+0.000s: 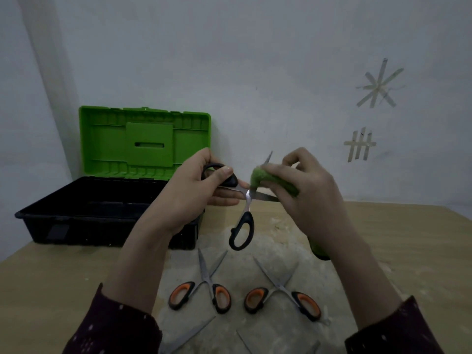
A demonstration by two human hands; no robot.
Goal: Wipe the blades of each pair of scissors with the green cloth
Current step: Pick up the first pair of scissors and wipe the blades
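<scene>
Scissors, black-handled, open, held above worktop: left hand grips upper loop; right hand pinches green cloth round upward blade, whose axis runs up-right, away from left hand.

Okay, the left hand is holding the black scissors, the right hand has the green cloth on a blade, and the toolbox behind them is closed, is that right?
Not quite: the toolbox is open, with its green lid standing up, as the head view shows. The rest holds: the left hand holds the black scissors, and the right hand has the green cloth on a blade.
</scene>
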